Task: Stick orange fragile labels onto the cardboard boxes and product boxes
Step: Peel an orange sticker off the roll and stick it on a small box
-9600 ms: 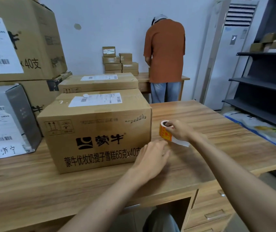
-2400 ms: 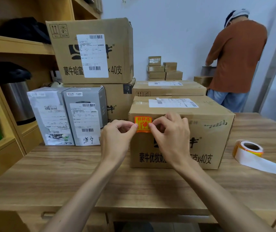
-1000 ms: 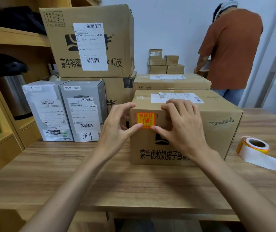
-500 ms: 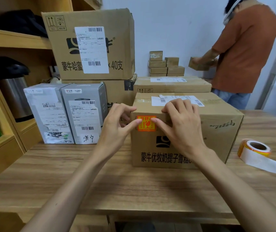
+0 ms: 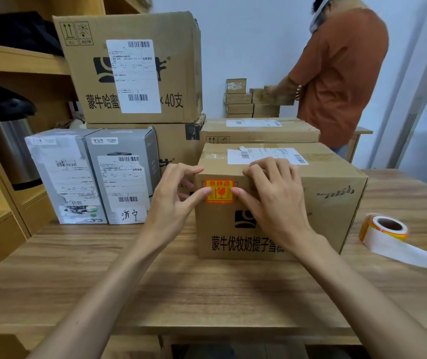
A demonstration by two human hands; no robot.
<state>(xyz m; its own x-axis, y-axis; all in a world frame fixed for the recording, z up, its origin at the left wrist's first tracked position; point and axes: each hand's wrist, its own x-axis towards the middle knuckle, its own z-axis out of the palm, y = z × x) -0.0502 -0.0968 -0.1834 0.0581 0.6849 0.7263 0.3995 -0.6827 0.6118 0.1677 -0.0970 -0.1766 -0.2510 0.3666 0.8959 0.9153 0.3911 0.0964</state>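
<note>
Two thumbs press the orange fragile label (image 5: 219,190) flat on the front of the cardboard box (image 5: 323,216), near its upper left corner — left hand (image 5: 173,203) at one edge, right hand (image 5: 274,203) at the other, fingers bent over the top rim, gripping nothing. It looks fully stuck, though glare blurs it. The label roll (image 5: 388,235) lies on the surface (image 5: 207,294) to the right — nearer the right hand.

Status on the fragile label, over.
Left hand, right hand: thumbs pressing square orange fragile label onto front brown cardboard box. Orange label roll lies aside on wooden table. Nothing blocking.
</note>
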